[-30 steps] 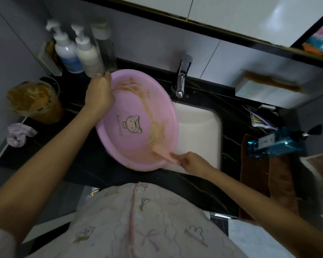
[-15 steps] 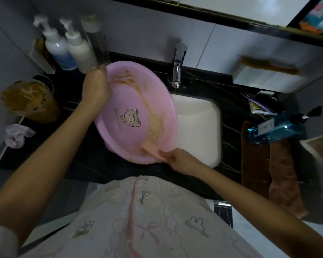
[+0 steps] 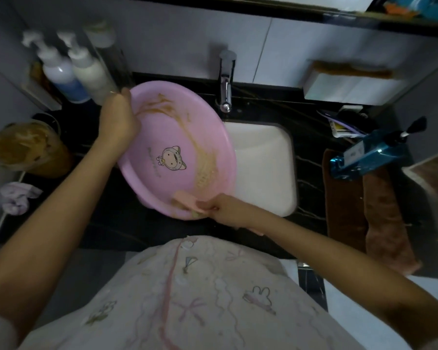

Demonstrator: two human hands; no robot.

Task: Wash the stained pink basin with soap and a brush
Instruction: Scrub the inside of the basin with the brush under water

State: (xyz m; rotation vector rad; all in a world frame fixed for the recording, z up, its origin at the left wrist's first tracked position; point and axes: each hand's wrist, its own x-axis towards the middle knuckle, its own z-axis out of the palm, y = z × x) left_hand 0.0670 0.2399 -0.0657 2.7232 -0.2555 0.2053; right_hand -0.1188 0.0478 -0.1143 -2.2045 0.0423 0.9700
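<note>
While the left hand (image 3: 116,117) curls round the upper-left rim of the round pink plastic basin (image 3: 162,137), tilted at frame centre, the right hand (image 3: 225,210) pinches a flat pink brush (image 3: 186,201) at its lower edge; best scrub firmly up the brown streak (image 3: 203,157).

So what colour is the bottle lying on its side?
The bottle is blue with a black pump, clearest in the head view.

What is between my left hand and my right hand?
In the head view, the pink basin: its cartoon print and a brown stain streak lie between the left hand on its far rim and the right hand holding the brush.
</note>
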